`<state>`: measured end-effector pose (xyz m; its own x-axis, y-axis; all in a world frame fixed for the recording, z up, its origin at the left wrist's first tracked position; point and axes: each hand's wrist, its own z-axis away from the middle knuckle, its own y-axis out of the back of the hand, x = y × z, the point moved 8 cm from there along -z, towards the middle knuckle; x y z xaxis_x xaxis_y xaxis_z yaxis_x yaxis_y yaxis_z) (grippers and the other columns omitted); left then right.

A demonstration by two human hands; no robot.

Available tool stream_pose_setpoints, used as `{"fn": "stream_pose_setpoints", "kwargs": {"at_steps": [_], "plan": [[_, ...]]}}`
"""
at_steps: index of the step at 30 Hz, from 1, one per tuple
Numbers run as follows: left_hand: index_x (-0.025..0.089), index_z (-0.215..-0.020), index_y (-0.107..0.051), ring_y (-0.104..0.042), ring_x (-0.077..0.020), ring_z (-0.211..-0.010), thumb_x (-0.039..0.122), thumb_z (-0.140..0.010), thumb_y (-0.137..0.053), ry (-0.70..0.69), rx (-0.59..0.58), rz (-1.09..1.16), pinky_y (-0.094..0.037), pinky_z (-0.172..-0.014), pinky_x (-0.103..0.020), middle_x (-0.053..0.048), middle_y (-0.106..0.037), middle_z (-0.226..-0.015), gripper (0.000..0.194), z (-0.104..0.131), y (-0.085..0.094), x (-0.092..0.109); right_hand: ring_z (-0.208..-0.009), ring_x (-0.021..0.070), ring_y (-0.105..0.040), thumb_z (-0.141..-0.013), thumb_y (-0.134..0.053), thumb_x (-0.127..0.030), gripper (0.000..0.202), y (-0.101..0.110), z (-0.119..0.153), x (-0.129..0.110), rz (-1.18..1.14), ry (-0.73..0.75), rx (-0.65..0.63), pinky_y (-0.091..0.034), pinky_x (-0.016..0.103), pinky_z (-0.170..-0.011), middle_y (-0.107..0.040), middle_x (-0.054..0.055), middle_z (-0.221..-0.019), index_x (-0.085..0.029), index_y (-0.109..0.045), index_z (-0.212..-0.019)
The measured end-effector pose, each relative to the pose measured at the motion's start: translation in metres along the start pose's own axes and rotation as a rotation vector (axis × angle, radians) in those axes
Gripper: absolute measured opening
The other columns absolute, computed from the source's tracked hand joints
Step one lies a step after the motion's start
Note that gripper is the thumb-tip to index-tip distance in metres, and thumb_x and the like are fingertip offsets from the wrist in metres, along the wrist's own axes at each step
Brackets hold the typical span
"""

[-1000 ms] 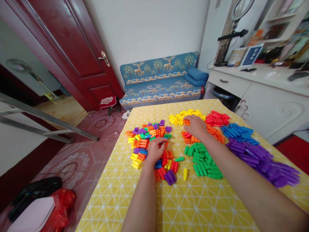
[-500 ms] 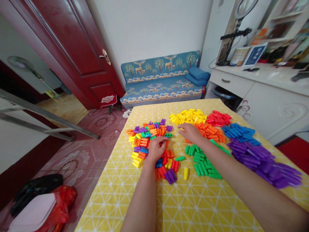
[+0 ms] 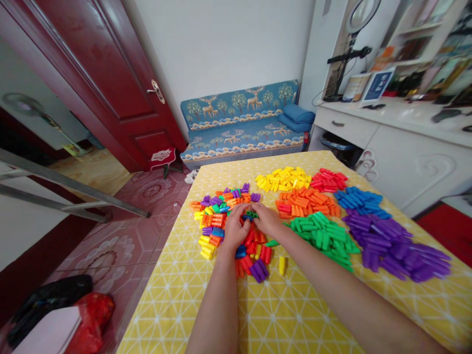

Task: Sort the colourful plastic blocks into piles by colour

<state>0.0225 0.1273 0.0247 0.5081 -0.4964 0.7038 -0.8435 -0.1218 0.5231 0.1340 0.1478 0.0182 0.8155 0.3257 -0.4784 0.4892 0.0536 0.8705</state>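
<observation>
A mixed heap of small plastic tubes (image 3: 210, 232) in several colours, many lying side by side in short rows, covers the left part of the table. My left hand (image 3: 236, 228) is over the heap, fingers curled; what is under them is largely hidden. Close beside it, my right hand (image 3: 266, 220) closes its fingers around a few green tubes (image 3: 252, 214), whose open ends face me. Nearer me lie purple tubes (image 3: 259, 270) and a single yellow tube (image 3: 282, 265).
Single-colour piles fill the table's right: yellow (image 3: 283, 179), red (image 3: 328, 180), orange (image 3: 309, 201), green (image 3: 320, 236), blue (image 3: 361, 200) and purple (image 3: 391, 243). Under them is a yellow patterned tablecloth (image 3: 273, 314). Beyond stands a blue sofa (image 3: 239, 120); a white dresser (image 3: 416, 152) is right.
My right hand has moved left and toward me, from above the orange pile's edge to the green tubes beside my left hand. The view has shifted slightly.
</observation>
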Motion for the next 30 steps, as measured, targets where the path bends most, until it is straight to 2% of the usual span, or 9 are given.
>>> {"fn": "stream_pose_setpoints", "kwargs": {"at_steps": [5, 8, 11, 15, 17, 20, 22, 25, 30], "plan": [[0.02, -0.125, -0.056, -0.056, -0.0223, -0.117, 0.013, -0.082, -0.052, 0.043, 0.0, 0.031, -0.044, -0.103, -0.039, -0.009, -0.06, -0.126, 0.044, 0.002, -0.001, -0.007, -0.097, 0.0192, -0.064, -0.086, -0.049, -0.018, 0.03, 0.039, 0.022, 0.018, -0.093, -0.081, 0.222, -0.046, 0.029, -0.083, -0.068, 0.006, -0.108, -0.021, -0.057, -0.114], [0.02, -0.123, -0.057, -0.057, -0.0223, -0.116, 0.016, -0.084, -0.053, 0.038, 0.009, 0.018, -0.044, -0.102, -0.039, -0.009, -0.061, -0.124, 0.04, 0.002, -0.002, -0.009, -0.078, 0.0184, -0.065, -0.086, -0.053, -0.031, 0.028, 0.072, 0.055, 0.054, -0.129, -0.173, 0.36, -0.047, 0.028, -0.07, -0.07, 0.003, -0.09, -0.021, -0.06, -0.112], [0.02, -0.122, -0.058, -0.057, -0.0222, -0.116, 0.014, -0.082, -0.056, 0.036, 0.017, 0.004, -0.044, -0.103, -0.039, -0.008, -0.062, -0.123, 0.041, 0.002, -0.003, -0.011, -0.071, 0.0179, -0.064, -0.084, -0.054, -0.04, 0.028, 0.098, 0.095, 0.102, -0.138, -0.264, 0.437, -0.047, 0.028, -0.065, -0.07, 0.002, -0.082, -0.022, -0.065, -0.104], [0.02, -0.121, -0.06, -0.057, -0.0224, -0.116, 0.015, -0.081, -0.059, 0.041, 0.018, -0.009, -0.044, -0.103, -0.039, -0.008, -0.063, -0.122, 0.041, 0.002, -0.004, -0.012, -0.072, 0.0194, -0.064, -0.085, -0.052, -0.043, 0.03, 0.108, 0.132, 0.148, -0.113, -0.31, 0.479, -0.048, 0.031, -0.065, -0.069, 0.003, -0.081, -0.022, -0.068, -0.097], [0.021, -0.12, -0.06, -0.058, -0.0223, -0.115, 0.015, -0.081, -0.059, 0.04, 0.019, -0.01, -0.044, -0.103, -0.04, -0.008, -0.063, -0.122, 0.04, 0.002, -0.004, -0.012, -0.081, 0.0212, -0.063, -0.086, -0.05, -0.043, 0.03, 0.108, 0.139, 0.147, -0.025, -0.246, 0.506, -0.049, 0.034, -0.073, -0.069, 0.006, -0.09, -0.021, -0.069, -0.094], [0.021, -0.12, -0.061, -0.058, -0.0219, -0.115, 0.016, -0.081, -0.059, 0.037, 0.018, -0.014, -0.045, -0.103, -0.039, -0.008, -0.063, -0.122, 0.04, 0.002, -0.003, -0.012, -0.104, 0.0253, -0.057, -0.088, -0.049, -0.042, 0.03, 0.108, 0.139, 0.128, 0.156, -0.141, 0.562, -0.044, 0.041, -0.091, -0.063, 0.008, -0.111, -0.022, -0.07, -0.096], [0.022, -0.121, -0.061, -0.058, -0.0217, -0.115, 0.016, -0.081, -0.059, 0.039, 0.018, -0.019, -0.045, -0.103, -0.039, -0.007, -0.063, -0.122, 0.04, 0.003, -0.003, -0.012, -0.114, 0.0277, -0.051, -0.088, -0.05, -0.044, 0.032, 0.105, 0.133, 0.118, 0.241, -0.127, 0.554, -0.041, 0.044, -0.095, -0.059, 0.008, -0.122, -0.023, -0.07, -0.103], [0.022, -0.12, -0.061, -0.058, -0.0217, -0.115, 0.015, -0.081, -0.059, 0.036, 0.02, -0.028, -0.044, -0.103, -0.039, -0.007, -0.063, -0.121, 0.04, 0.003, -0.003, -0.012, -0.116, 0.0295, -0.049, -0.085, -0.054, -0.052, 0.04, 0.096, 0.119, 0.11, 0.322, -0.134, 0.458, -0.04, 0.045, -0.094, -0.057, 0.009, -0.125, -0.024, -0.068, -0.11], [0.021, -0.118, -0.062, -0.058, -0.0209, -0.114, 0.014, -0.08, -0.059, 0.011, 0.026, -0.021, -0.044, -0.102, -0.037, -0.007, -0.064, -0.119, 0.038, 0.002, -0.002, -0.01, -0.107, 0.0282, -0.052, -0.082, -0.057, -0.056, 0.041, 0.079, 0.107, 0.106, 0.405, -0.144, 0.284, -0.041, 0.042, -0.088, -0.057, 0.008, -0.121, -0.026, -0.069, -0.107]]}}
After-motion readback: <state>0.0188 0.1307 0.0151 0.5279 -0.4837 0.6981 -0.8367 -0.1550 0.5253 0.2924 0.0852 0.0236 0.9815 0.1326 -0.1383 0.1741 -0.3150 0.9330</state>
